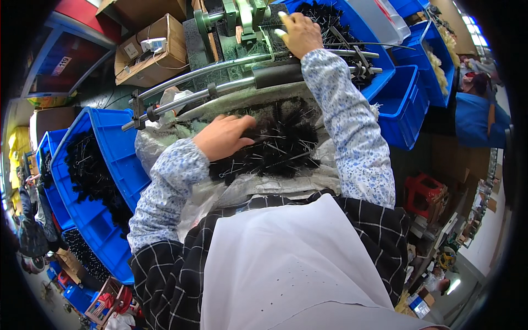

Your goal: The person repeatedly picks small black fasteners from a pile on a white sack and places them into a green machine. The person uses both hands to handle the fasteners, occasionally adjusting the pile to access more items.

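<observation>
My left hand hovers at the edge of a pile of black twisted-wire brushes, thumb and fingers apart, with nothing visible between them. The brushes lie loose on a grey-white cloth across my lap, their bare wire ends pointing many ways. Further up, my right hand is at the head of a green bench machine. Its thumb and forefinger close around the end of a thin dark brush that reaches toward the machine. My palm hides the rest of that grip.
Two metal rails cross in front of the machine. A blue bin of brushes stands beyond my right hand; another blue bin with black brushes is at left. A cardboard box with a white socket sits behind. A red stool is at right.
</observation>
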Action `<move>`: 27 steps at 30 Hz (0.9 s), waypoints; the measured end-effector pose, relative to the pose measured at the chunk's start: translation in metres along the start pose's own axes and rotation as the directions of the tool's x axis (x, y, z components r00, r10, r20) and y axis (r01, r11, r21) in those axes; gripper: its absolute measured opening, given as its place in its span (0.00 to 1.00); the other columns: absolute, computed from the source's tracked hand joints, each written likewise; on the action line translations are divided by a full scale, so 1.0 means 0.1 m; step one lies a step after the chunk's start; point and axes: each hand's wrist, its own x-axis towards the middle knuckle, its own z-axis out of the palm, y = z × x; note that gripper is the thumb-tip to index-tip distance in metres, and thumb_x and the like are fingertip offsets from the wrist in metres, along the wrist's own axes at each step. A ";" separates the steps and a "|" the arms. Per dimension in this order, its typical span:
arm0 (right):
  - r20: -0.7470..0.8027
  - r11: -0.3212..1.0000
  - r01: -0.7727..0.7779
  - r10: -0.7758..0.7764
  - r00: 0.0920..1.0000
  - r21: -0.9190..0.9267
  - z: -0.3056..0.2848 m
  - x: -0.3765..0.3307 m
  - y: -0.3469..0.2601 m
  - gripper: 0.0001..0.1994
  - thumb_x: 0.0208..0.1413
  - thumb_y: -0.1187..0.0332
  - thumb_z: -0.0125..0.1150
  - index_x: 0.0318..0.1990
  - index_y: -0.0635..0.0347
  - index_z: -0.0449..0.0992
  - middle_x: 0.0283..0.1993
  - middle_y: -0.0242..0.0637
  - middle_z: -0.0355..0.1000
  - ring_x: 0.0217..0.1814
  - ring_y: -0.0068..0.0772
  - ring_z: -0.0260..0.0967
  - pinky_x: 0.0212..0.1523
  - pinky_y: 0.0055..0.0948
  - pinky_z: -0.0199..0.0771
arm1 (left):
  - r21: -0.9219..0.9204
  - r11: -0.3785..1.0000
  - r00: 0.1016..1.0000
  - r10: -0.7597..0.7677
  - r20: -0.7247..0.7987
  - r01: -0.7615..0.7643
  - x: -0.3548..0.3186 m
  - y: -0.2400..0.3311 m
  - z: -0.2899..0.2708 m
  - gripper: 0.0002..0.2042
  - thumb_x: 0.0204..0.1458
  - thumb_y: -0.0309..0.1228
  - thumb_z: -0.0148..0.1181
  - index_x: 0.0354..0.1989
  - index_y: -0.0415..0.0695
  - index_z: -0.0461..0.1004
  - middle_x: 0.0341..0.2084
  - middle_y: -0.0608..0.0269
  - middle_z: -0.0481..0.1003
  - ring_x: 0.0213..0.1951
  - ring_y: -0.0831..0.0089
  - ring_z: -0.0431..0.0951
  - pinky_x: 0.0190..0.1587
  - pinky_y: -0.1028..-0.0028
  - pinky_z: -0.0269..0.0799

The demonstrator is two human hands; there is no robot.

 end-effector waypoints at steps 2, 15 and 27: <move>0.019 0.992 -0.093 0.091 0.996 0.081 0.03 -0.09 0.07 0.21 0.50 0.58 0.57 0.51 0.53 0.70 0.44 0.36 0.70 0.50 0.38 0.66 0.49 0.41 0.63 | -0.044 0.998 0.999 -0.046 -0.014 0.046 -0.10 0.00 -0.10 0.14 0.51 0.38 0.57 0.41 0.43 0.67 0.31 0.54 0.72 0.36 0.57 0.71 0.42 0.64 0.65; -0.020 0.971 -0.088 0.095 0.995 0.224 0.02 -0.01 -0.66 0.15 0.45 0.64 0.55 0.41 0.57 0.75 0.36 0.39 0.74 0.44 0.42 0.69 0.43 0.41 0.66 | -0.155 0.987 0.965 -0.001 -0.261 -0.041 -0.12 0.06 -0.27 0.15 0.52 0.39 0.56 0.40 0.40 0.68 0.33 0.55 0.71 0.40 0.57 0.71 0.45 0.65 0.66; 0.018 0.989 -0.057 0.055 0.998 0.138 0.15 -0.08 0.31 0.15 0.48 0.60 0.57 0.43 0.52 0.75 0.39 0.40 0.73 0.41 0.42 0.71 0.41 0.41 0.70 | -0.277 0.961 0.953 -0.080 -0.293 -0.004 -0.15 -0.01 -0.32 0.14 0.55 0.26 0.50 0.50 0.42 0.63 0.34 0.60 0.70 0.33 0.73 0.70 0.40 0.74 0.67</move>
